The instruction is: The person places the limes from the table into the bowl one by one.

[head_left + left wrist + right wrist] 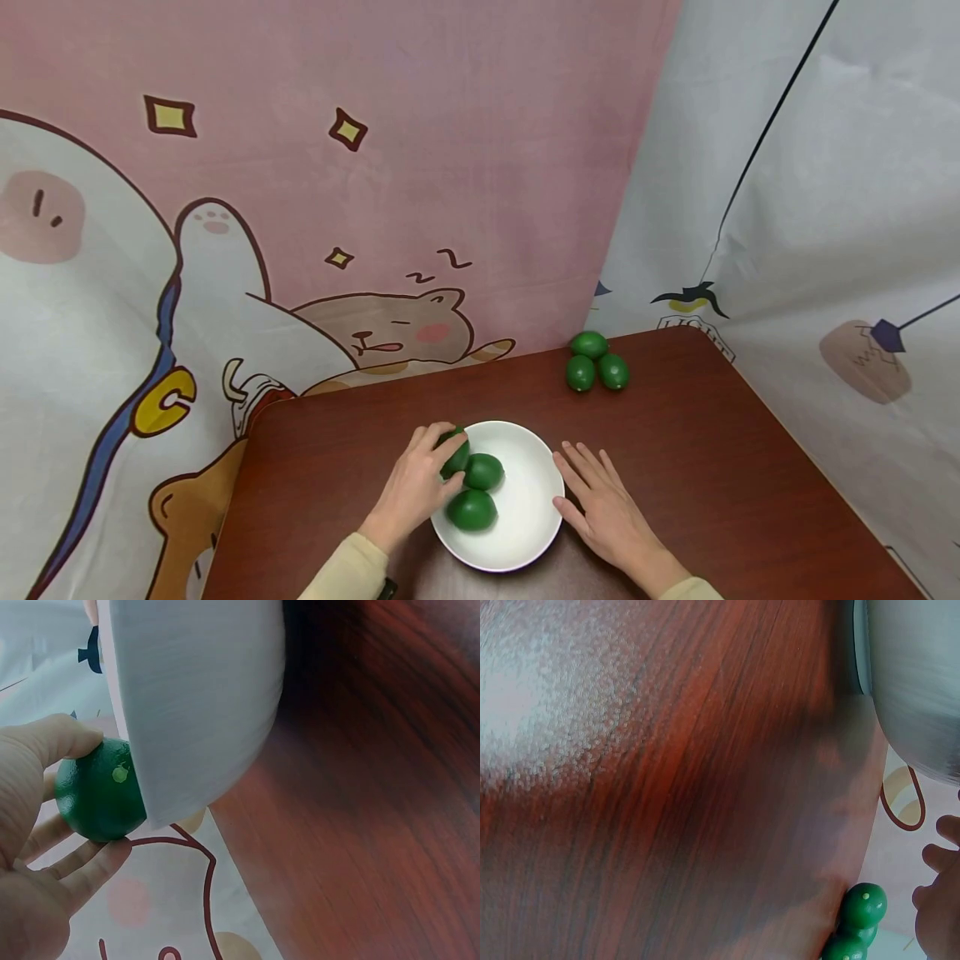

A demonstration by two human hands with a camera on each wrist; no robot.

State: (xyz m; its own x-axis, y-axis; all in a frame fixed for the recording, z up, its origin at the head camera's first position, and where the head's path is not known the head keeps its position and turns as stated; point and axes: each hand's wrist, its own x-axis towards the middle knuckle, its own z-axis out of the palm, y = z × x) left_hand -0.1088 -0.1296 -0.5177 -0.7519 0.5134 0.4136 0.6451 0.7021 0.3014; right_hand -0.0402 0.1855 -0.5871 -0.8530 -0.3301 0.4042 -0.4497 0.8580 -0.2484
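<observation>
A white bowl stands on the table in front of the person. Two green limes, one in the middle and one nearer the person, lie inside it toward the left. At the bowl's left rim the left hand holds another lime between thumb and fingers; in the left wrist view that lime overlaps the rim. The right hand is spread beside the bowl's right side, fingertips right at the rim, with nothing in its grasp.
Three more limes sit in a cluster near the table's back edge, right of the bowl. The brown wooden table reaches back to a pink and white cartoon-printed curtain.
</observation>
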